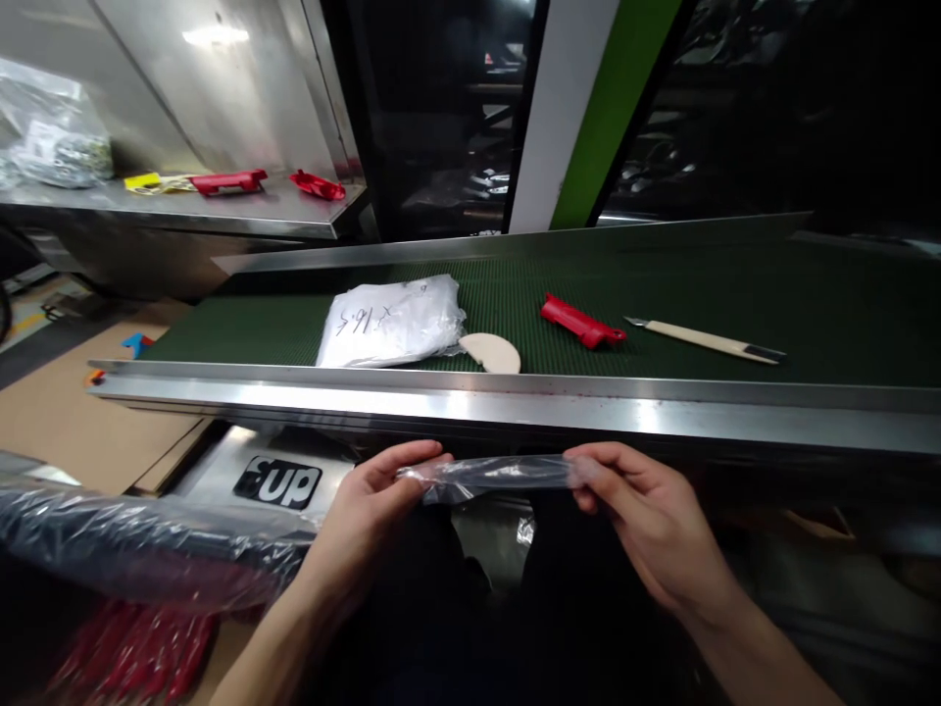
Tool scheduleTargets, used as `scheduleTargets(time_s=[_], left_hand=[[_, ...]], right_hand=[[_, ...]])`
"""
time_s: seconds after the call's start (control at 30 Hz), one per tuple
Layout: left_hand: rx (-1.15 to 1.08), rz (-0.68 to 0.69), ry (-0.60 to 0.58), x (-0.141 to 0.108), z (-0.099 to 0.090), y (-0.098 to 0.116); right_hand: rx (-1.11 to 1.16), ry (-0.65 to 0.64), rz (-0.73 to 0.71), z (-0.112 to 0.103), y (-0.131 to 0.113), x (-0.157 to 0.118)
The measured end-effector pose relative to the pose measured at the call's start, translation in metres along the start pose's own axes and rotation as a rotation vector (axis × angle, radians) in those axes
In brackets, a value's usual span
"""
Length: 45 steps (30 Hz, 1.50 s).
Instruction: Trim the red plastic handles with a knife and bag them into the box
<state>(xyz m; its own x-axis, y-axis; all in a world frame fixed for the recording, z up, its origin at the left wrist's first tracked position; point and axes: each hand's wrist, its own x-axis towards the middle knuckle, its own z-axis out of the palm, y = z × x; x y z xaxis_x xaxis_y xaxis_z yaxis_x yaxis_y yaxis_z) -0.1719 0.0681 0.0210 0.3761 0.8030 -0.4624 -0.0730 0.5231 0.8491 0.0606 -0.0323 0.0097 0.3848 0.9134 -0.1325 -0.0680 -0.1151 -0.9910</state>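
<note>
Between my hands a clear plastic bag [500, 474] is stretched out sideways, in front of the conveyor's metal edge. My left hand [378, 500] pinches its left end between thumb and fingers. The right end is gripped the same way by my right hand [647, 505]. Beyond the edge, on the green belt, lie a red plastic part [580, 321] and a craft knife [710, 339] with a pale handle. A beige half-round piece [494, 353] rests beside a white plastic packet [393, 322] with handwriting on it.
The conveyor's metal rail [515, 402] runs across in front of me. On a steel shelf [242, 211] at the back left are more red parts [227, 182] and a clear bag of small items [59, 137]. Plastic-wrapped red pieces [139, 647] lie low on the left, near cardboard [66, 422].
</note>
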Motion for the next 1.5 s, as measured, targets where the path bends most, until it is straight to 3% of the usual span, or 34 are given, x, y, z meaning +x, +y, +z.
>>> scheduleTargets(time_s=[0.1, 0.33, 0.4, 0.47, 0.53, 0.57, 0.63, 0.73, 0.83, 1.07, 1.2, 1.3, 1.37, 1.43, 1.47, 1.5], left_hand=[[0.009, -0.055, -0.031, 0.004, -0.001, -0.011], [0.042, -0.016, -0.079, -0.002, 0.007, -0.020], [0.056, -0.006, -0.060, -0.003, 0.013, -0.022], [0.064, 0.010, -0.023, -0.004, 0.022, -0.026], [0.067, 0.028, 0.004, -0.006, 0.033, -0.030], [0.066, 0.033, -0.003, -0.008, 0.039, -0.031], [0.050, 0.020, -0.070, -0.013, 0.047, -0.033], [0.039, -0.033, -0.212, -0.021, 0.050, -0.033], [0.094, -0.022, -0.225, -0.027, 0.045, -0.034], [0.167, 0.199, 0.003, -0.036, 0.043, -0.033], [0.283, 0.306, 0.015, -0.037, 0.039, -0.034], [0.456, 0.480, 0.030, -0.036, 0.035, -0.040], [0.474, 0.529, 0.100, -0.036, 0.033, -0.043], [0.387, 0.480, 0.187, -0.037, 0.030, -0.044], [0.328, 0.437, 0.212, -0.038, 0.028, -0.044], [0.270, 0.397, 0.228, -0.039, 0.027, -0.043]], right_hand=[[-0.014, 0.047, -0.019, -0.001, -0.001, -0.004], [-0.254, 0.149, -0.036, -0.012, 0.009, -0.005], [-0.393, 0.302, -0.160, -0.010, 0.008, -0.013], [-0.584, 0.372, -0.425, -0.001, 0.003, -0.024], [-0.721, 0.182, -0.611, 0.013, -0.004, -0.034], [-0.737, 0.042, -0.619, 0.021, -0.007, -0.038], [-0.674, -0.161, -0.494, 0.034, -0.011, -0.040], [-0.613, -0.263, -0.356, 0.040, -0.010, -0.036], [-0.689, -0.381, -0.398, 0.033, -0.007, -0.030], [-0.875, -0.460, -0.622, 0.034, -0.017, -0.021], [-0.740, -0.425, -0.659, 0.037, -0.022, -0.018], [-0.760, -0.356, -0.740, 0.035, -0.031, -0.012], [-0.852, -0.533, -0.732, 0.032, -0.047, 0.001], [-0.955, -0.735, -0.656, 0.028, -0.070, 0.029], [-0.995, -0.707, -0.652, 0.024, -0.082, 0.048], [-1.091, -0.581, -0.665, 0.020, -0.092, 0.071]])
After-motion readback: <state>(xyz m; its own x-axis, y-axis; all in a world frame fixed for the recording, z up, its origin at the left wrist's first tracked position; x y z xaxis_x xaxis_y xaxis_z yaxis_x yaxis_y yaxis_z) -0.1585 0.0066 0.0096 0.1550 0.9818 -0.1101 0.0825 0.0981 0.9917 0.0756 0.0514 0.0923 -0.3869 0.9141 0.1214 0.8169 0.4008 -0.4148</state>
